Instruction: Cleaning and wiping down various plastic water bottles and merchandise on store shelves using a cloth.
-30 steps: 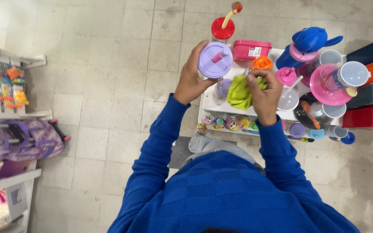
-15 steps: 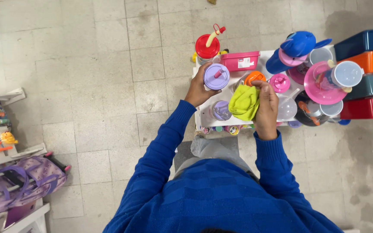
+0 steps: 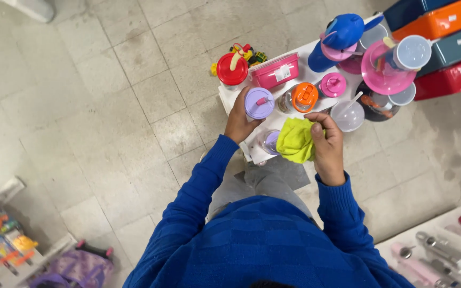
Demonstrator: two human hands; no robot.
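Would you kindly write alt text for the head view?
Seen from above, a person in a blue sweater holds a lilac-lidded cup in the left hand and a yellow-green cloth in the right hand, over a white table crowded with colourful drinkware.

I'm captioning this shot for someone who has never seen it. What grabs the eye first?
The yellow-green cloth bunched in the right hand at centre frame stands out, beside the left hand gripping a lilac-lidded cup. Behind them, a white table is crowded with bright cups, including a red-lidded cup and a pink box.
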